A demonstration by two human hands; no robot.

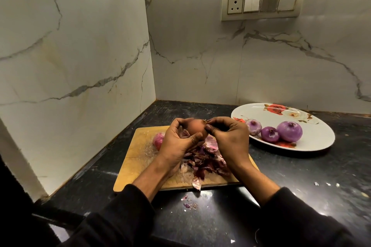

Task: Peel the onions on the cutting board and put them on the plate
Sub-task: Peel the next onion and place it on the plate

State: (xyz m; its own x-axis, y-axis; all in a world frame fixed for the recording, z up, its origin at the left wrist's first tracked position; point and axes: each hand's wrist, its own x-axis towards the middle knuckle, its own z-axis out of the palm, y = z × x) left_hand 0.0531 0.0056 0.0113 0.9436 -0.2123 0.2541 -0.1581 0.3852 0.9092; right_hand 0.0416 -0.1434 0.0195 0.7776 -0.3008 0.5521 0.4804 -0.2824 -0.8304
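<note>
A rectangular wooden cutting board (pixel 136 158), scored with knife marks, lies at lower centre of the frame on a glossy black speckled worktop (pixel 301 176). On its upper left part one pink, smooth onion (pixel 158 140) rests, half hidden behind the left hand (pixel 178 144). That hand cups a round brown-skinned onion (pixel 195 126) held above the board, fingers curled round it. The right hand (pixel 226 138) meets it at centre frame, its fingers pinching a bit of dry skin at the onion's top. Under both wrists sits a heap of papery purple peels (pixel 202 162), crinkled and curled; a few flakes (pixel 188 202) lie off the board's near edge. At right of frame an oval white plate (pixel 321 142) with a red flower print holds three glossy peeled purple onions (pixel 289 131), close together. Veined marble walls rise behind, with a switch panel (pixel 263 4) at upper right.
</note>
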